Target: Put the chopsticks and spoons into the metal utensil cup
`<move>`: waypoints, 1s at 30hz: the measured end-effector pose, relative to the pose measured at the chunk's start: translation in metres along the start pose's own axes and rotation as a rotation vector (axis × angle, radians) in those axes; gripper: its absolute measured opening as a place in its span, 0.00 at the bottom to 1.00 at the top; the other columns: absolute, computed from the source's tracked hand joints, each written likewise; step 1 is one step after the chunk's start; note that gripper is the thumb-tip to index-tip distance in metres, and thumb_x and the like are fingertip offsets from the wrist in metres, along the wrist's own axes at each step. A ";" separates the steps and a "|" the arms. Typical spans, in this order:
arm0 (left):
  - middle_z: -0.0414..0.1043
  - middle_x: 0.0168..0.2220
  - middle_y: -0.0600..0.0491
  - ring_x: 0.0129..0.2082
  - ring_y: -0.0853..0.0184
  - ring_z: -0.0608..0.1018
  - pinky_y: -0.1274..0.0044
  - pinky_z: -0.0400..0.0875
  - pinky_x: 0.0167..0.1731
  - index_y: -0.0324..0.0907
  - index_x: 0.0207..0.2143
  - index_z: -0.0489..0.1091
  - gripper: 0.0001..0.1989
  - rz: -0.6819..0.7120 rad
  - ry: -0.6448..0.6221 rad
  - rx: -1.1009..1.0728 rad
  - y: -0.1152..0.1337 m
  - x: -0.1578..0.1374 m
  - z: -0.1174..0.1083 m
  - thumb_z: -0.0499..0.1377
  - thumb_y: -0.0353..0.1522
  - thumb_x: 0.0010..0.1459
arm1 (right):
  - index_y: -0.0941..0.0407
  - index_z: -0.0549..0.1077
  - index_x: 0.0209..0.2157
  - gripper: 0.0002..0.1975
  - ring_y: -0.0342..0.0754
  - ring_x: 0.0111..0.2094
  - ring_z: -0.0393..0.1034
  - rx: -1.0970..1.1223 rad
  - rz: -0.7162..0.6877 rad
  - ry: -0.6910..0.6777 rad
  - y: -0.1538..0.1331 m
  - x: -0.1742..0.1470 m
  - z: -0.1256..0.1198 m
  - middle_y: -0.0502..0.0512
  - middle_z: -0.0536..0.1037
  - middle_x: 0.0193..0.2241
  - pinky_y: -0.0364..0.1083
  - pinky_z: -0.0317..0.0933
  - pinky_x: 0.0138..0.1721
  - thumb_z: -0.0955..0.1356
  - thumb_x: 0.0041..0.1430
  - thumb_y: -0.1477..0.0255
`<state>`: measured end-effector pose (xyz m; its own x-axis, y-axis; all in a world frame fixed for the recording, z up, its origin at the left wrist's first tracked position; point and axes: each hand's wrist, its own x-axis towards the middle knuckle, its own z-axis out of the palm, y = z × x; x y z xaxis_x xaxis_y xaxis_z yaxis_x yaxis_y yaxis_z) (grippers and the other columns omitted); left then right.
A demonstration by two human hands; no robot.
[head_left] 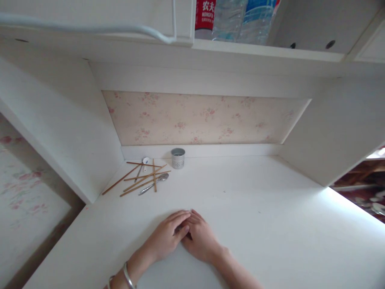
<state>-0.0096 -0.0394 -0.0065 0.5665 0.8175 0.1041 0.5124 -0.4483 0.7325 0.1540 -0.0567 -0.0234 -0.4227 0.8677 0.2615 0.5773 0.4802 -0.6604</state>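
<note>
- Silver bangles (pixel 128 275) are circling the wrist of the left hand (pixel 167 237), its bent fingers overlapping the right hand (pixel 202 237); whether either is gripping anything cannot be told.
- White tabletop (pixel 270 241) is stretching rightward to a side panel (pixel 333 136).
- Beyond the hands, leftward, a metal spoon (pixel 163 177) is lying diagonally among crossed chopsticks (pixel 144 178), bowl pointing away and right.
- Nearby, a cup (pixel 178 160) is standing upright.

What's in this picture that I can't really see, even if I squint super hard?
All in the head view:
- The palms of the left hand and right hand, and whatever is under them: the hands themselves cover this.
- The lower inside of the silver cup: its near wall hides it.
- The tops of the bottles: cut off by the top edge.
- The clutter at far right: blurred and cut off by the right edge.
</note>
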 end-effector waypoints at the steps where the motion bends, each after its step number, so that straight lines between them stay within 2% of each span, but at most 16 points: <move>1: 0.64 0.59 0.54 0.59 0.66 0.66 0.70 0.59 0.61 0.49 0.57 0.64 0.21 0.002 -0.004 0.006 -0.001 0.000 -0.001 0.48 0.42 0.64 | 0.54 0.73 0.45 0.19 0.50 0.54 0.65 -0.006 0.009 -0.009 0.000 0.000 0.000 0.55 0.76 0.48 0.51 0.42 0.63 0.64 0.51 0.78; 14: 0.64 0.59 0.55 0.59 0.68 0.66 0.72 0.60 0.61 0.50 0.58 0.63 0.21 0.006 -0.009 0.051 -0.002 0.000 -0.001 0.48 0.41 0.64 | 0.54 0.74 0.44 0.18 0.47 0.53 0.66 -0.030 0.029 -0.002 0.001 0.001 -0.001 0.54 0.78 0.46 0.48 0.42 0.63 0.64 0.50 0.78; 30: 0.64 0.59 0.55 0.59 0.68 0.66 0.71 0.60 0.61 0.49 0.58 0.62 0.21 0.048 -0.002 0.090 -0.002 0.001 -0.002 0.48 0.40 0.65 | 0.54 0.74 0.43 0.16 0.48 0.53 0.66 -0.071 0.008 -0.021 0.003 0.002 -0.001 0.54 0.78 0.45 0.50 0.45 0.63 0.65 0.52 0.77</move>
<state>-0.0116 -0.0371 -0.0070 0.5932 0.7935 0.1358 0.5405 -0.5176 0.6633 0.1562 -0.0534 -0.0243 -0.4320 0.8690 0.2414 0.6286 0.4821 -0.6103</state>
